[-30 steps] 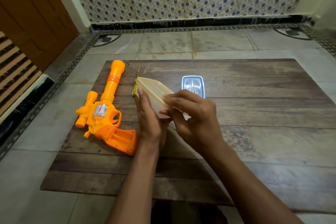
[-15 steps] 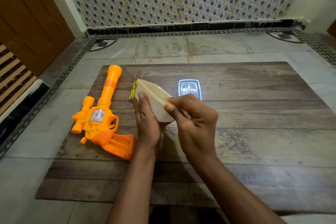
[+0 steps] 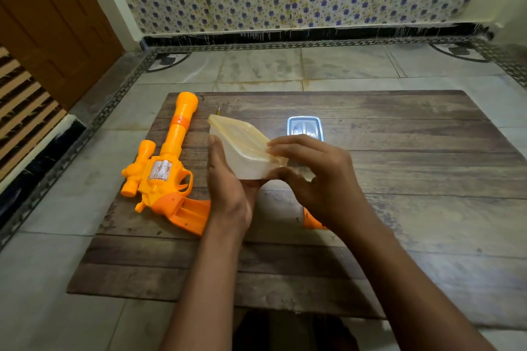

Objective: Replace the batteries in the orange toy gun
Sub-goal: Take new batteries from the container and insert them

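Wooden worktop [image 3: 399,222] carries the gun [image 3: 166,168] at left. Left hand [image 3: 228,196] fingers clasp a tub [image 3: 242,157]; right hand [image 3: 319,179] fingers pinch its lid [image 3: 242,134].

Left side of table [image 3: 427,222] blocked by toy gun [image 3: 168,168]; both hands w/ container [image 3: 242,148] fill the middle, small metal tray [image 3: 304,128] just behind them. Right half & near edge of table give open room
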A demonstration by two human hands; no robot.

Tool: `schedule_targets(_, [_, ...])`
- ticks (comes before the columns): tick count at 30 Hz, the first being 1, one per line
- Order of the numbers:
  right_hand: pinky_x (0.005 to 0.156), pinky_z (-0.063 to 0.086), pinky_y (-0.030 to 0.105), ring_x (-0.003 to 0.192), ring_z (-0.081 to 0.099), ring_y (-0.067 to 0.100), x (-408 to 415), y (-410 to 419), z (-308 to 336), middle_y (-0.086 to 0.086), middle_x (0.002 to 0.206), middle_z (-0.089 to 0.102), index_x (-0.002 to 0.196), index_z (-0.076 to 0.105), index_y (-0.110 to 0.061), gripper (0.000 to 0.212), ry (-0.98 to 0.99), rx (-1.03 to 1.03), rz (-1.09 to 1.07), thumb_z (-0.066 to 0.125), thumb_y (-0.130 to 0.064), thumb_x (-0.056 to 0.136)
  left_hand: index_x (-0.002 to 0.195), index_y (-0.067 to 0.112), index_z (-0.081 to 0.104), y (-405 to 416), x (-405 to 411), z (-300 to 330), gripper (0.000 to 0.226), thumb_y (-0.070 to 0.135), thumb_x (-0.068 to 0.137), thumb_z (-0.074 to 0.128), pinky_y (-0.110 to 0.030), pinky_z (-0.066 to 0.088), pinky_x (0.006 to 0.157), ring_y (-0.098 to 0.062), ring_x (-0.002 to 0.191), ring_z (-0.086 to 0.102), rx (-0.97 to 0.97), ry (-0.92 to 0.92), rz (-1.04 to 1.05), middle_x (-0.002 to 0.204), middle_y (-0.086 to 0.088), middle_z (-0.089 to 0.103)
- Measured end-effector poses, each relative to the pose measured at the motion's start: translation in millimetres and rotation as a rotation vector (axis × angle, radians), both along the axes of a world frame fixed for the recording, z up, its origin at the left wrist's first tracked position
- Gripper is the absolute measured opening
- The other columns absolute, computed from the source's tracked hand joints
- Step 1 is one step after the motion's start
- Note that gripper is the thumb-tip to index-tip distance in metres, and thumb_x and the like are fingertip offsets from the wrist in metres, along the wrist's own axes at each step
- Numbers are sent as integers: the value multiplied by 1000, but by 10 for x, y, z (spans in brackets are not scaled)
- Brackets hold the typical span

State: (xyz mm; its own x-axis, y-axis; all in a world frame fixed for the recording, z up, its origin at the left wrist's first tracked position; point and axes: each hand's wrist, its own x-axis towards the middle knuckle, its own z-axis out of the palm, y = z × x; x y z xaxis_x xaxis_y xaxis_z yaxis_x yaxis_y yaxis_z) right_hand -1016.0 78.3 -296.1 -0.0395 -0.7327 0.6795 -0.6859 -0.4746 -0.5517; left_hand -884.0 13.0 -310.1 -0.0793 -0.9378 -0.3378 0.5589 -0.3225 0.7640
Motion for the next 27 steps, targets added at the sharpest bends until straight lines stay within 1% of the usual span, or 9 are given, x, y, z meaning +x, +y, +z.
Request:
schedule_targets(4, [81,62,34,93,75,25,-70,-15,-104,11,108,76,108,78,0,22,171,-13,-38,79,5,86,153,16,47,15,29,25,62,56,108,32,-54,64,82,-36,115,67,-8,15,-112,136,-23,65])
schedule_targets(7, [74,63,40,90,75,28,-79,-7,-84,14,108,75,112,75,2,29,258,-5,-33,71,14,86,151,15,48,-4,52,18,64,58,108,30,-46,65,70,-32,104,72,-24,-21,-158,130,-23,66])
schedule_targets(10, [75,64,41,92,74,30,-106,7,-5,16,110,74,116,73,3,34,304,-1,-17,61,16,87,138,17,56,-12,89,30,60,58,108,26,-40,64,64,-24,86,77,-54,-73,-197,117,-18,71])
schedule_targets(12, [75,64,41,91,75,29,-109,13,33,16,110,74,116,74,2,35,304,-7,3,57,15,88,133,19,58,-20,101,23,56,58,108,25,-39,63,61,-23,83,77,-63,-69,-211,113,-16,72])
schedule_targets(15, [76,63,40,91,75,30,-192,18,82,16,109,75,114,75,3,33,251,-63,-43,52,10,91,138,19,58,-7,114,25,58,58,108,29,-39,61,58,-23,84,75,-53,-76,-214,111,-12,73])
schedule_targets(19, [69,52,23,77,70,26,-321,39,109,13,99,76,105,76,4,23,183,-145,-245,65,16,89,147,15,56,45,82,32,60,55,106,35,-40,58,53,-25,85,71,-58,-71,-283,113,-14,72])
schedule_targets(22, [66,46,18,70,67,24,-253,68,93,12,88,75,96,77,4,11,188,-205,-341,68,9,91,146,16,57,74,49,18,61,56,106,35,-40,57,53,-27,88,72,-75,-68,-303,113,-13,73])
schedule_targets(25, [63,45,18,66,63,20,-287,68,103,12,84,73,95,76,4,9,108,-261,-460,69,8,92,144,15,59,103,16,34,60,55,106,35,-41,58,54,-28,91,71,-83,-64,-342,114,-13,74])
schedule_targets(27, [64,40,13,65,56,14,-334,65,110,11,82,72,94,76,4,7,70,-269,-526,70,7,92,143,15,60,124,-7,50,59,53,107,34,-40,60,56,-29,95,72,-64,-67,-378,116,-14,74])
